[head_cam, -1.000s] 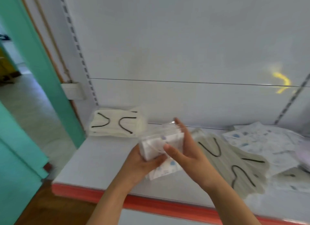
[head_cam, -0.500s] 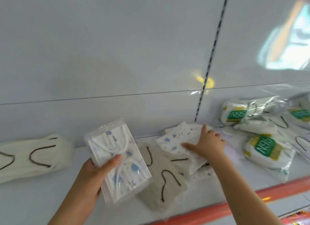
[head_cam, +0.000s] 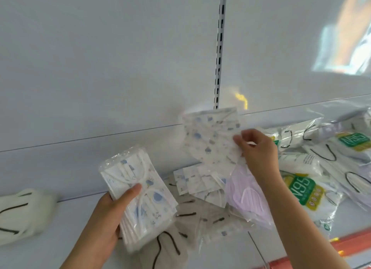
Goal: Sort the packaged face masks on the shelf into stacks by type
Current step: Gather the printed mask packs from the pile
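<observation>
My left hand [head_cam: 109, 215] grips a stack of white packaged masks with blue prints [head_cam: 140, 196], held tilted above the shelf. My right hand [head_cam: 259, 154] pinches the edge of another blue-printed mask pack [head_cam: 210, 140] and holds it up off the pile. Below it lie more printed packs [head_cam: 196, 181] and a lilac mask pack [head_cam: 249, 198]. Beige masks with dark ear loops [head_cam: 164, 246] rest under my left hand. A cream stack with dark loops [head_cam: 22, 212] sits at the far left.
N95 packs with green labels [head_cam: 305, 190] and cream masks with black loops [head_cam: 329, 154] are heaped at the right. The white shelf [head_cam: 76, 208] has a red front edge [head_cam: 353, 244]. A slotted upright [head_cam: 219, 48] runs up the white back panel.
The view has swung right. My right hand has lifted a printed pack up off the pile it was touching. My left hand keeps its stack.
</observation>
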`<state>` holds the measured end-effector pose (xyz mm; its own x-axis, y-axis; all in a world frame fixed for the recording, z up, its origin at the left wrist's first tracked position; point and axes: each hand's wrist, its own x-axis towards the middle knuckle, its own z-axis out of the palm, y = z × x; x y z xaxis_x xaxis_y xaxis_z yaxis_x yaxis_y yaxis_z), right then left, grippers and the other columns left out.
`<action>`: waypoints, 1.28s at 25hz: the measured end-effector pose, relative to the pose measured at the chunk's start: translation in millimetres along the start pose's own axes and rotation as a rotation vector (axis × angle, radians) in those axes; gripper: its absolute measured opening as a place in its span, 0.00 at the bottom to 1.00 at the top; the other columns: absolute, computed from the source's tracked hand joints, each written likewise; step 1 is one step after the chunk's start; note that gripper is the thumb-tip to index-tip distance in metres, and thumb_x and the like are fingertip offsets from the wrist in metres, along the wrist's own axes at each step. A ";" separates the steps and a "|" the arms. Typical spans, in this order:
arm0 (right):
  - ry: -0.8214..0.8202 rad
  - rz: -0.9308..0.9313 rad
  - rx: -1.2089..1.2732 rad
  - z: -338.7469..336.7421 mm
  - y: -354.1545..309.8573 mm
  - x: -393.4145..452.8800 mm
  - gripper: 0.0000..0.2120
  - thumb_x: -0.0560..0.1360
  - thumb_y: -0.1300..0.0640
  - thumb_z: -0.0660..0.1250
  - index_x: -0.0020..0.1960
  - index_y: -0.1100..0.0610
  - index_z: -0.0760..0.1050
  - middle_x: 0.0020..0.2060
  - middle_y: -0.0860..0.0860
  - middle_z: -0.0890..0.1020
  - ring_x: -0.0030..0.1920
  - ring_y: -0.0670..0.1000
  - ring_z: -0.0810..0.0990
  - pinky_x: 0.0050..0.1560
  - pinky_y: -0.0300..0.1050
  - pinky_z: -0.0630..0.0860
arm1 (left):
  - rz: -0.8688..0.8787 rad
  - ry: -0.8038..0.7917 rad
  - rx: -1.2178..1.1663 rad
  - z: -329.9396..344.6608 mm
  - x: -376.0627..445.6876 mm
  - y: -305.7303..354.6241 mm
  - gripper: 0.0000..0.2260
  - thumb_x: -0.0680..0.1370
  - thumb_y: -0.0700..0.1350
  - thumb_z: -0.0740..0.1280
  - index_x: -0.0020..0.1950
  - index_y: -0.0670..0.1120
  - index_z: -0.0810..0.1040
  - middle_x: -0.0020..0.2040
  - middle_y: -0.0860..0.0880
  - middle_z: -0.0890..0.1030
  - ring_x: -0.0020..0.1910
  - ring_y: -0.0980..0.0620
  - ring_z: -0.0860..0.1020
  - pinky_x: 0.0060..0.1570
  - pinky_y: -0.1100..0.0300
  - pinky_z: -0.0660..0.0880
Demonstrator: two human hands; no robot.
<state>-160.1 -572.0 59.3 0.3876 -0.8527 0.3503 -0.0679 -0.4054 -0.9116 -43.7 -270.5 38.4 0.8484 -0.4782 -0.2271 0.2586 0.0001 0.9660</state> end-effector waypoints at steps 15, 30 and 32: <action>-0.489 -0.164 -0.493 37.9 2.7 -76.6 0.25 0.72 0.31 0.64 0.61 0.45 0.76 0.56 0.40 0.79 0.54 0.41 0.77 0.56 0.43 0.74 | -0.047 0.185 -0.390 47.0 -15.1 -22.6 0.15 0.79 0.40 0.69 0.66 0.48 0.80 0.56 0.46 0.87 0.54 0.44 0.86 0.54 0.44 0.79; -0.616 -0.965 -0.299 53.7 -12.1 -110.7 0.18 0.75 0.57 0.62 0.57 0.39 0.82 0.58 0.35 0.80 0.68 0.48 0.73 0.75 0.64 0.54 | -0.201 -0.002 -0.443 28.8 -11.2 -15.9 0.25 0.75 0.61 0.69 0.64 0.44 0.83 0.64 0.37 0.81 0.59 0.39 0.80 0.63 0.44 0.71; -0.791 -0.911 -0.256 61.9 2.0 -121.7 0.22 0.73 0.62 0.61 0.56 0.39 0.82 0.61 0.33 0.78 0.73 0.45 0.68 0.75 0.65 0.54 | -0.217 -0.089 -0.532 22.0 -11.4 -17.1 0.30 0.78 0.67 0.58 0.64 0.46 0.83 0.62 0.40 0.83 0.60 0.40 0.83 0.57 0.45 0.79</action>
<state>-150.5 -448.6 1.6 0.8313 0.1731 0.5282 0.3752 -0.8759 -0.3033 -68.0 -284.4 27.1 0.7136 -0.5888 -0.3796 0.6387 0.3243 0.6978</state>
